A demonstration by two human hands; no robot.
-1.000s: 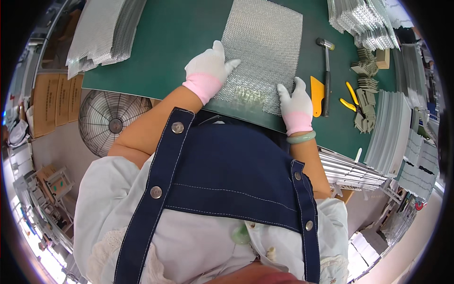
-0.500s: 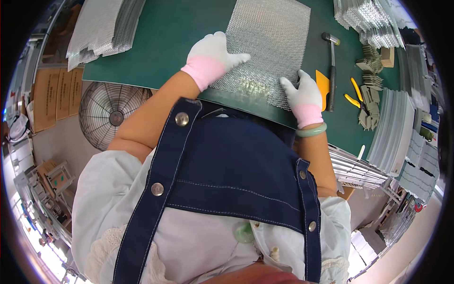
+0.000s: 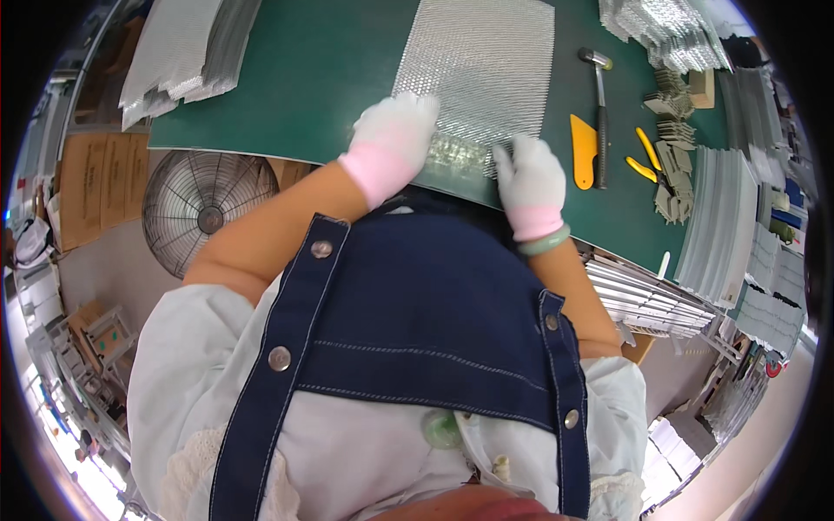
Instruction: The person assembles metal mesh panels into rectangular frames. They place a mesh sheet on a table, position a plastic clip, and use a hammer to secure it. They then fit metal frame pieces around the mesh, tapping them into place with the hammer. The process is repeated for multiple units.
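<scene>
A silvery sheet with a fine honeycomb-like mesh (image 3: 486, 61) lies flat on the green tabletop (image 3: 304, 78), its near end close to the front edge. Both my hands wear white gloves with pink cuffs. My left hand (image 3: 395, 139) is at the sheet's near left side, its fingers pointing away from me and smeared by motion, so its grip is unclear. At the near right corner rests my right hand (image 3: 532, 178), thumb and fingers apart, the thumb touching the sheet's edge.
Right of the sheet lie a hammer (image 3: 600, 130), a yellow scraper (image 3: 583, 152) and yellow-handled pliers (image 3: 643, 156). Beyond them are small grey-green pieces (image 3: 676, 165) and stacked pale strips (image 3: 717, 226). More mesh stacks (image 3: 178, 52) stand far left. A floor fan (image 3: 208, 217) is below the table.
My left hand has come down and nearer along the sheet's left side, its thumb no longer spread across the mesh. The right hand has shifted slightly left. The view has moved a little.
</scene>
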